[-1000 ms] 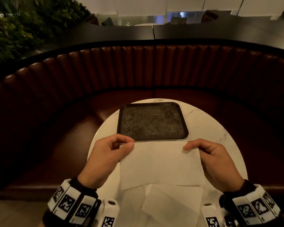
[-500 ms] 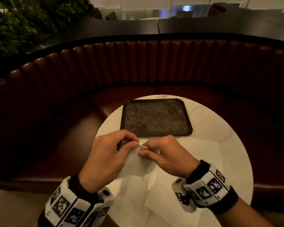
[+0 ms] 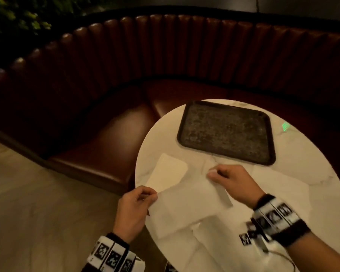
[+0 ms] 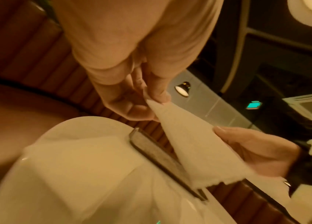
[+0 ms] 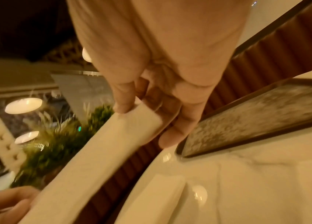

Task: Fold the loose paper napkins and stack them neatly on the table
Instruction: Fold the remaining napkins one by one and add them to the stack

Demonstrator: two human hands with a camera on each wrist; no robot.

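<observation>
A white paper napkin folded in half hangs stretched above the round marble table. My left hand pinches its near-left corner just off the table's left edge. My right hand pinches its far-right corner. In the left wrist view the napkin runs from my left fingertips to my right hand. The right wrist view shows the napkin held under my thumb. One folded napkin lies flat at the table's left. Loose napkins lie spread beneath.
A dark rectangular tray sits at the far side of the table. A curved brown leather booth wraps around behind. Pale floor lies to the left, beyond the table edge.
The hands, which met at the napkin's middle half a second ago, have pulled apart with the folded napkin between them. The view has swung left and a folded napkin now shows at the table's left.
</observation>
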